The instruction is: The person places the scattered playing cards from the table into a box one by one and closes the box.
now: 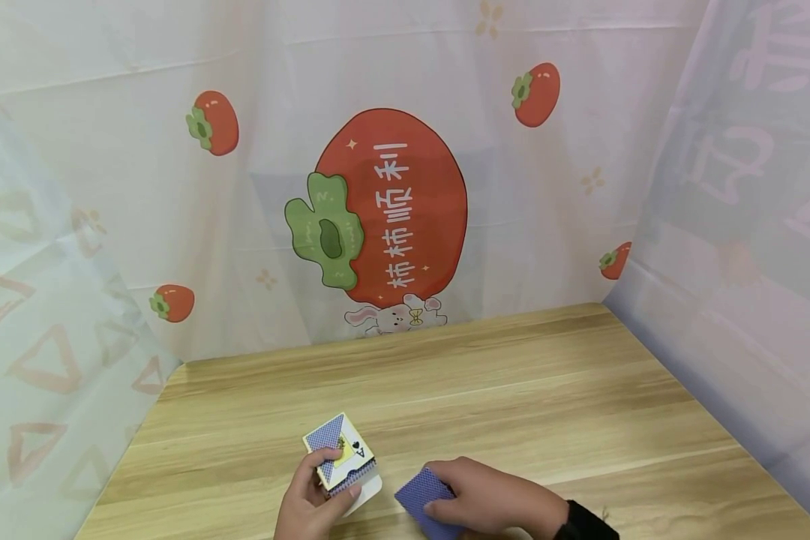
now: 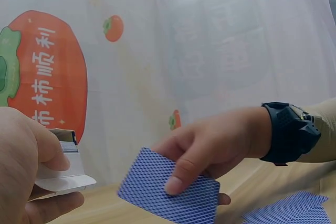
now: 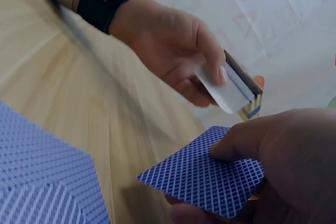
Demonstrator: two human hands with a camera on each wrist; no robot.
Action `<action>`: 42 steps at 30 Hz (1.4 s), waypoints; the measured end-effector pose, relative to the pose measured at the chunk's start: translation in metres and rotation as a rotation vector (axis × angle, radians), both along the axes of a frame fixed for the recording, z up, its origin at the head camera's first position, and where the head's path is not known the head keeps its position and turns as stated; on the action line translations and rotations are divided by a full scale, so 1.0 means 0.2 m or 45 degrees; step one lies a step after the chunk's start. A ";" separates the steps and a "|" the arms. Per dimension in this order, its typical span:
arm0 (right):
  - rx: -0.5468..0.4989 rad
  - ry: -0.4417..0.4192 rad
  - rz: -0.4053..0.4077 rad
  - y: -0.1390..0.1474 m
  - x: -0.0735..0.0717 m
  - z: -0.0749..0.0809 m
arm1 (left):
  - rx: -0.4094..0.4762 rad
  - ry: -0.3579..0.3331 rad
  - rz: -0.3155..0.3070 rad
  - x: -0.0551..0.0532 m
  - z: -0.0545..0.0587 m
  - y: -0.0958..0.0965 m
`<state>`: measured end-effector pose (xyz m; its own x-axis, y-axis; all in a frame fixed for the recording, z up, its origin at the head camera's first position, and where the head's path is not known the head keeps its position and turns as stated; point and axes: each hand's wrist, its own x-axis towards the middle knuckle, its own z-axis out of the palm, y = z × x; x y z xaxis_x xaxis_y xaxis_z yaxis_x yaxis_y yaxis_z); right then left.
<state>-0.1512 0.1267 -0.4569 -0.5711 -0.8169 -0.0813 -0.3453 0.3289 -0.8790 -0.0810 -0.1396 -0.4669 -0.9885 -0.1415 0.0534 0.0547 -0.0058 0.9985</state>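
Observation:
My left hand (image 1: 308, 502) grips a card box (image 1: 355, 448) printed with an ace of spades, thumb on the near side and fingers around it. The white flap (image 3: 223, 95) hangs out at the open end, and edges of cards show inside in the right wrist view. To the right, my right hand (image 1: 489, 491) pinches blue-patterned playing cards (image 1: 418, 496), thumb on top and fingers beneath; how many cannot be told. The held cards stand apart from the box, a short gap between them.
More blue-backed cards (image 2: 291, 211) lie loose on the wooden table (image 1: 547, 397), near the right forearm. A fabric backdrop (image 1: 256, 90) with persimmon prints rises behind the table's far edge, and fabric also hangs at both sides.

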 end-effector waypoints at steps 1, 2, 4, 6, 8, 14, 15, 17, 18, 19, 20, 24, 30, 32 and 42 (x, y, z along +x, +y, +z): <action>-0.035 -0.040 -0.008 -0.02 0.00 0.00 | 0.001 0.007 -0.004 0.00 0.00 0.00; -0.071 -0.089 -0.012 -0.04 0.00 0.00 | 0.003 0.009 -0.010 0.00 0.00 0.00; -0.155 -0.192 -0.010 -0.08 0.01 0.00 | -0.001 0.026 -0.019 0.00 -0.01 0.00; -0.235 -0.311 0.005 -0.11 0.01 0.00 | -0.002 0.047 -0.032 0.00 -0.01 0.00; -0.308 -0.424 0.018 -0.14 0.01 0.00 | 0.003 0.053 -0.048 0.00 -0.01 0.00; -0.355 -0.560 -0.009 -0.18 0.01 0.01 | 0.012 0.103 -0.083 0.00 -0.02 0.00; -0.352 -0.560 -0.024 -0.18 0.01 0.01 | 0.012 0.120 -0.080 0.00 -0.03 0.00; -0.351 -0.551 -0.067 -0.18 0.01 0.02 | 0.017 0.151 -0.079 -0.01 -0.03 -0.01; -0.353 -0.548 -0.087 -0.18 0.01 0.03 | 0.016 0.159 -0.075 -0.01 -0.03 -0.01; -0.355 -0.544 -0.105 -0.18 0.01 0.03 | 0.019 0.163 -0.068 -0.01 -0.03 -0.01; -0.359 -0.545 -0.126 -0.18 0.00 0.03 | 0.021 0.167 -0.066 -0.01 -0.03 -0.02; -0.384 -0.607 -0.144 -0.19 0.01 0.04 | 0.023 0.184 -0.070 -0.02 -0.04 -0.03; -0.390 -0.709 -0.067 -0.21 0.02 0.02 | -0.006 0.298 -0.114 -0.02 -0.07 -0.04; -0.397 -0.730 -0.048 -0.22 0.02 0.02 | -0.018 0.331 -0.125 -0.02 -0.08 -0.03; -0.453 -0.819 0.033 -0.21 0.03 0.02 | -0.033 0.342 -0.136 -0.02 -0.07 -0.02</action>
<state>-0.1452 0.0839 -0.4527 -0.4799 -0.8689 -0.1211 0.2708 -0.0155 -0.9625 -0.0854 -0.1437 -0.4804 -0.9477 -0.0324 0.3174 0.3176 -0.0007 0.9482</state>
